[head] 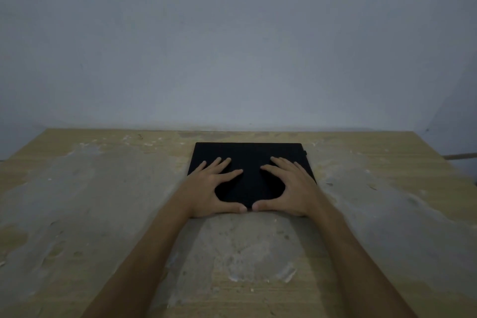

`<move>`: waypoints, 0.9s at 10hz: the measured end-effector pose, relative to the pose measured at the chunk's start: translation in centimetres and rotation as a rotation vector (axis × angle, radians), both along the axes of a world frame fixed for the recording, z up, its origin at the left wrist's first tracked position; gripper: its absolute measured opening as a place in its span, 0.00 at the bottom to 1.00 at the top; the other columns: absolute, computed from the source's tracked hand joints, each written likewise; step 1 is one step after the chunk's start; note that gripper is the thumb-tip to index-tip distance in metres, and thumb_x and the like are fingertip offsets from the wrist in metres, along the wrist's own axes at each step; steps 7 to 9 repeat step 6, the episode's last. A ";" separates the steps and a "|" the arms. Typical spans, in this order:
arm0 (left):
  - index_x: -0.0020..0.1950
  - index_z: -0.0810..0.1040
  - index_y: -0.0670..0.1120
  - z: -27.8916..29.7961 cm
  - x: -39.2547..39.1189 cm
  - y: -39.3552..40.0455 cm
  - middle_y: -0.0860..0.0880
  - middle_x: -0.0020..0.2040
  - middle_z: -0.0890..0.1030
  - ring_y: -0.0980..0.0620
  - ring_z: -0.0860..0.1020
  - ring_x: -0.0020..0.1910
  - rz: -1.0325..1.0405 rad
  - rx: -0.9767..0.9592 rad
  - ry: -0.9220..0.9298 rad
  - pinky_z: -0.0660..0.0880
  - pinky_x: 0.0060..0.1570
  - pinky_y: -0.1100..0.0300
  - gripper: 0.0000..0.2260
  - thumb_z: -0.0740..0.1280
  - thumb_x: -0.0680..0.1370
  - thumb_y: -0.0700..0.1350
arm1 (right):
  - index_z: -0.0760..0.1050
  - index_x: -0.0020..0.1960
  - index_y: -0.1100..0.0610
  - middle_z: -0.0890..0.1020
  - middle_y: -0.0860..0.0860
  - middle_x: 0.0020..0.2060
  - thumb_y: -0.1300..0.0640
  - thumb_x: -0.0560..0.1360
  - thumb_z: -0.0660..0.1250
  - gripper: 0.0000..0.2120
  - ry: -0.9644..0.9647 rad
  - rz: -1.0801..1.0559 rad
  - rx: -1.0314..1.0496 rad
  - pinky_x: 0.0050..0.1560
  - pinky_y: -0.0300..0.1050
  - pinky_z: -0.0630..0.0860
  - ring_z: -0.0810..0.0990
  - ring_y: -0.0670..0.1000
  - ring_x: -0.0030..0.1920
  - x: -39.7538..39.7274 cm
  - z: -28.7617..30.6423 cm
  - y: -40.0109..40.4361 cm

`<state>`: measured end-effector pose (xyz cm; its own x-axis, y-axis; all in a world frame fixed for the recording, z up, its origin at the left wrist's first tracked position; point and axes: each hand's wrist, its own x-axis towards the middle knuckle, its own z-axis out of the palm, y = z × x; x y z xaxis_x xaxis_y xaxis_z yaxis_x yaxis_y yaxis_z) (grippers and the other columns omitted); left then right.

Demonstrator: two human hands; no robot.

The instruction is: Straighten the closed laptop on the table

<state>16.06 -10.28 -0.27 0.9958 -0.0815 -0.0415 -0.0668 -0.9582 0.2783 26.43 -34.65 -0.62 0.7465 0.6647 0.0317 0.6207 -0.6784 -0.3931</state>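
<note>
Left hand [211, 186] and right hand [289, 186] lie flat, fingers spread, palms down on the closed black laptop [249, 155], thumbs nearly touching at its near edge. Laptop sits toward the far edge of the worn wooden table [103, 201]. Its near corners are hidden under the hands; dim light obscures detail.

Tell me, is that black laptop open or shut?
Shut. The laptop lies flat on the table as one dark slab, no screen raised. The left hand and right hand rest spread on its lid.
</note>
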 end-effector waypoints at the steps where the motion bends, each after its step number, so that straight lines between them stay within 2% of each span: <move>1: 0.80 0.56 0.67 0.2 0.8 0.1 0.55 0.84 0.50 0.55 0.45 0.83 0.017 -0.027 -0.013 0.42 0.80 0.49 0.46 0.61 0.66 0.82 | 0.64 0.80 0.41 0.59 0.45 0.83 0.13 0.53 0.62 0.60 0.008 -0.004 0.002 0.81 0.52 0.46 0.53 0.48 0.83 0.9 0.4 0.3; 3: 0.80 0.58 0.66 0.6 1.4 0.3 0.55 0.84 0.51 0.55 0.47 0.83 0.020 -0.047 -0.024 0.43 0.80 0.48 0.47 0.61 0.65 0.82 | 0.64 0.80 0.42 0.59 0.46 0.83 0.13 0.55 0.62 0.59 0.008 -0.010 -0.003 0.81 0.54 0.48 0.54 0.48 0.83 1.3 0.8 0.7; 4: 0.79 0.64 0.65 1.1 1.1 -0.1 0.55 0.83 0.57 0.53 0.52 0.82 0.032 -0.068 -0.014 0.49 0.80 0.48 0.45 0.60 0.64 0.83 | 0.66 0.79 0.42 0.61 0.46 0.83 0.15 0.57 0.63 0.56 0.040 -0.003 -0.011 0.80 0.54 0.52 0.57 0.49 0.82 1.0 1.4 0.8; 5: 0.67 0.81 0.58 2.9 1.9 0.1 0.54 0.72 0.77 0.52 0.73 0.71 0.079 -0.085 -0.110 0.70 0.69 0.52 0.33 0.63 0.70 0.77 | 0.73 0.75 0.46 0.72 0.47 0.77 0.22 0.64 0.67 0.46 0.057 -0.059 0.076 0.74 0.53 0.68 0.69 0.51 0.76 1.4 3.2 1.2; 6: 0.59 0.85 0.54 6.4 3.3 0.0 0.52 0.59 0.85 0.51 0.82 0.58 0.102 -0.050 -0.330 0.77 0.57 0.54 0.18 0.70 0.76 0.64 | 0.75 0.73 0.49 0.78 0.49 0.72 0.31 0.72 0.69 0.35 -0.061 -0.098 0.222 0.67 0.51 0.74 0.76 0.52 0.70 2.2 6.7 2.4; 9: 0.59 0.85 0.54 6.4 3.3 0.0 0.52 0.59 0.85 0.51 0.82 0.58 0.102 -0.050 -0.330 0.77 0.57 0.54 0.18 0.70 0.76 0.64 | 0.75 0.73 0.49 0.78 0.49 0.72 0.31 0.72 0.69 0.35 -0.061 -0.098 0.222 0.67 0.51 0.74 0.76 0.52 0.70 2.2 6.7 2.4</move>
